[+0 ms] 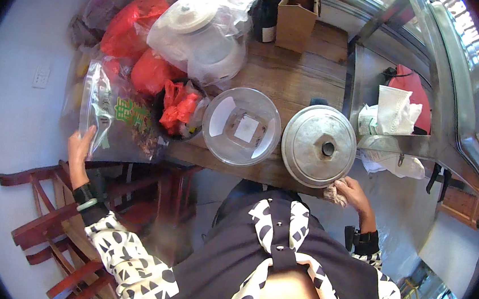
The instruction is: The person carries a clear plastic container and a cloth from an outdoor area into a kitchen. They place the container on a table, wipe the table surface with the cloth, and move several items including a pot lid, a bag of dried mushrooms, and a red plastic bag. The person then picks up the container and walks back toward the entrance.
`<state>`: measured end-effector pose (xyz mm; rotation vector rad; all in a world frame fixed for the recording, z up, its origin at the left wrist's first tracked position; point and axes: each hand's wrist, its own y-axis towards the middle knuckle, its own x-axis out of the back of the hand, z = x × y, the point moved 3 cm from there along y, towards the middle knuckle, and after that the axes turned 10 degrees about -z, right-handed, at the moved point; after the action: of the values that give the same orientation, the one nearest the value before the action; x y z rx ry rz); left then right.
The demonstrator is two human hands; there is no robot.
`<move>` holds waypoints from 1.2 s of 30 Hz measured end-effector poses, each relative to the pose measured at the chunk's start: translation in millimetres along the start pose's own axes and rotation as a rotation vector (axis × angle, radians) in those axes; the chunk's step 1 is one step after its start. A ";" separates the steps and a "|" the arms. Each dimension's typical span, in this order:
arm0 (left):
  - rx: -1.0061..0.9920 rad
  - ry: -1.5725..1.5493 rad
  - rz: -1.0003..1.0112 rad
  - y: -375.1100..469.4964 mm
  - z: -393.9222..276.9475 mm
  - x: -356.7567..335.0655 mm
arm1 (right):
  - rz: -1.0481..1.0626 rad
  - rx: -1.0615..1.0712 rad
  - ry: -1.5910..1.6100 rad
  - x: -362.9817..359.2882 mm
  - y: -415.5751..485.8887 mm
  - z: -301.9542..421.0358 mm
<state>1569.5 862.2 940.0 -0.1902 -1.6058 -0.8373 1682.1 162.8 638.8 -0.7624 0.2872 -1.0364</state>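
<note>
At the table's left edge, my left hand (79, 149) pinches the side of a clear plastic zip bag (114, 138) with green printing and dark bits inside. My right hand (354, 193) grips a crumpled beige cloth (335, 194) at the front edge of the wooden table (310, 76). Just beyond that cloth is a round metal pot lid (307, 155) with a black knob; whatever lies under it is hidden. Left of the lid stands a clear round bowl (243, 103), with a white rectangle showing at its bottom. A dark bowl (156, 118) holding red plastic bags (177, 107) sits between bowl and zip bag.
Red plastic bags (133, 25) and a white bag (227, 46) with round dishes crowd the back left. A dark bottle (266, 19) and a cardboard box (295, 24) stand behind. A metal-framed rack (394, 144) with tissues (394, 112) is at right, wooden chairs (58, 223) at lower left.
</note>
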 end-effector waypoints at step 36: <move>-0.828 -1.316 0.752 -88.8 -587.4 110.6 | -0.190 0.296 0.442 90.3 -65.8 87.5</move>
<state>1960.5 404.9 995.7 -2.1410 -1.9328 -0.7121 1731.7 104.5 758.3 -0.2908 0.4329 -1.3905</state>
